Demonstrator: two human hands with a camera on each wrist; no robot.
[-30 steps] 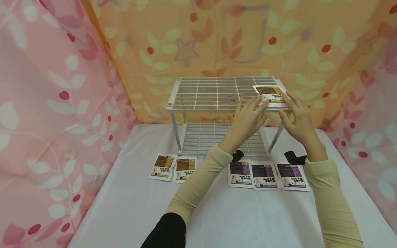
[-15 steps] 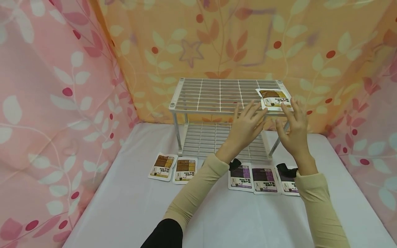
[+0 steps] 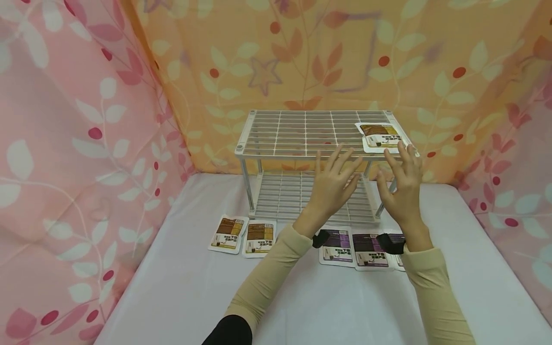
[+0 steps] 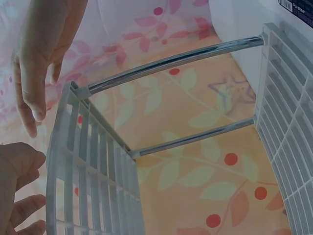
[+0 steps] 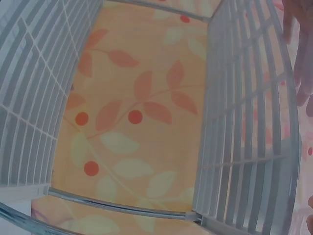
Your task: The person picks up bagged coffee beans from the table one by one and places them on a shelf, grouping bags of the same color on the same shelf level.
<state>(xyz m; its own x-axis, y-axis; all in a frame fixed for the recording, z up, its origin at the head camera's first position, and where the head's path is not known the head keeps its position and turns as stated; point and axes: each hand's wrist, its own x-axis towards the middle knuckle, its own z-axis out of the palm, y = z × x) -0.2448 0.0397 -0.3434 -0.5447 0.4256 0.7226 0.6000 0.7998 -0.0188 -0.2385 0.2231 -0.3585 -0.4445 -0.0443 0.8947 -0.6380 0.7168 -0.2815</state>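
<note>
A white packet with a brown and yellow label (image 3: 381, 136) lies flat on the top tier of the white wire rack (image 3: 284, 134), at its right end. My left hand (image 3: 334, 184) is raised before the rack's front edge, left of the packet, with fingers spread and holding nothing. Beside it, my right hand (image 3: 403, 187) has loosely bent fingers, and its fingertips overlap the rack's front edge just below the packet in the head view. Both hands appear near the top tier in the left wrist view, the left hand (image 4: 19, 186) low and the right hand (image 4: 39, 63) above.
Two brown-label packets (image 3: 227, 234) lie on the white-covered table (image 3: 172, 287), front left of the rack. Three purple-label packets (image 3: 338, 245) lie front right, the rightmost mostly hidden by the right wrist. The lower tier (image 3: 284, 191) sits near the table; patterned curtains (image 3: 56, 143) surround it.
Both hands have drawn back from the packet, toward me and slightly left. The packet stays on the top tier. My right forearm now covers more of the rightmost purple-label packet.
</note>
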